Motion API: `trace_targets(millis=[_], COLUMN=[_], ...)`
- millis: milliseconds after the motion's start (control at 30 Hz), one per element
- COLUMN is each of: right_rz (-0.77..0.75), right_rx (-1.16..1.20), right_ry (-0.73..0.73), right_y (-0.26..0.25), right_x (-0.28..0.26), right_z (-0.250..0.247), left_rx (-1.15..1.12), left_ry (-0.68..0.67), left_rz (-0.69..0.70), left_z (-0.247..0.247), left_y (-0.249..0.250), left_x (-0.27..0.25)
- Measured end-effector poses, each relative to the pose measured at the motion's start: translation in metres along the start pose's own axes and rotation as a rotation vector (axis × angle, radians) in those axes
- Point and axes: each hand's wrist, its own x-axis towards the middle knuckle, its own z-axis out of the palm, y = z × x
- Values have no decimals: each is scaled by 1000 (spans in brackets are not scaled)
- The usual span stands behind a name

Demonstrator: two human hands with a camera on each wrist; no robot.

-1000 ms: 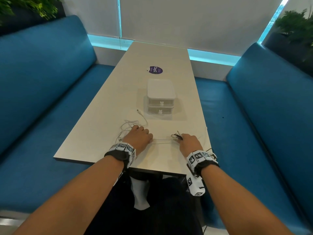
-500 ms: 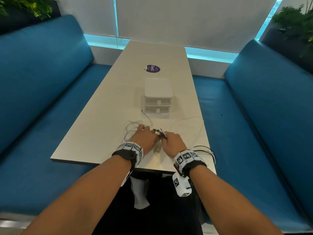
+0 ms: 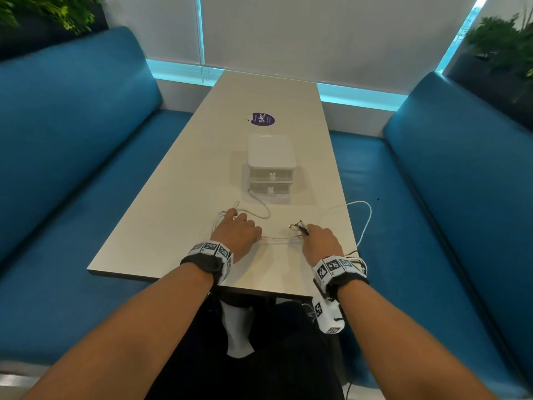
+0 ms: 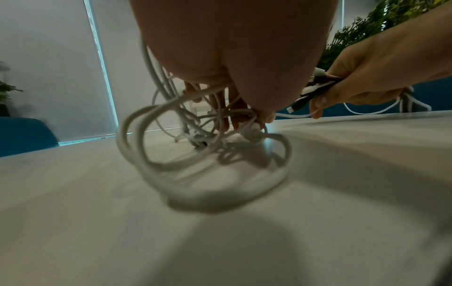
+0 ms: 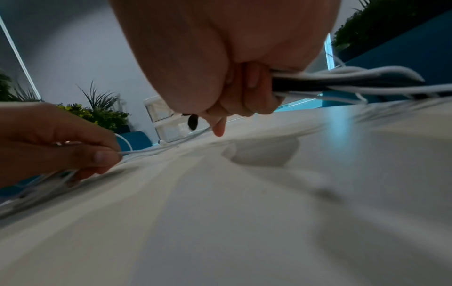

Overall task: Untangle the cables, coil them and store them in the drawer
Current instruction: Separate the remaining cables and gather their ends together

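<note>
Head view: both hands sit on the near end of the pale worktop (image 3: 184, 180), in front of the small white drawer unit (image 3: 271, 166), which stands upright in the middle of the worktop with both drawers closed. The left hand (image 3: 236, 230) is in front of the unit and slightly to its left, fingers curled over a loose tangle of white cables (image 3: 261, 210); one strand runs from the tangle up to the lower left corner of the unit. The right hand (image 3: 318, 242) is in front of the unit and to its right, fingers curled round a bundle of cable ends (image 3: 298, 226) whose plugs stick out toward the unit. A few white strands stretch across the worktop between the two hands. A further white loop (image 3: 364, 215) curves out to the right of the unit, reaching the worktop edge, and dark and white strands trail past the right wrist.

The left wrist view shows the left hand's fingers (image 4: 221, 108) threaded through several white loops that rest on the worktop. The right wrist view shows the right hand's fingers (image 5: 254, 91) wrapped round dark and white cables together. Beyond the unit, a purple round sticker (image 3: 262, 119) lies on the worktop.
</note>
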Motion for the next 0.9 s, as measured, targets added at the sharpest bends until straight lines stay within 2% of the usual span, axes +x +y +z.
trace_targets(millis=[233,433,633,767,900], right_rz=[-105,-12,-66,-71,34], right_rx=[81,89,177,197,148], right_ry=[6,33,-68,-115,-78], right_y=[-35,-46,-47,-42,-19], right_x=[-16,-24,-17,-12,-4], right_z=[11,4,12,7,-6], left_rx=[-16,-74,-172,-140,-104], left_ry=[-25,-87,-8,40,33], left_rz=[-21,-176,-165,-137,-134], left_z=[-15,-18,-19,-16,-9], left_y=[31,32,31,30,10], left_x=[9,7,8,5,0])
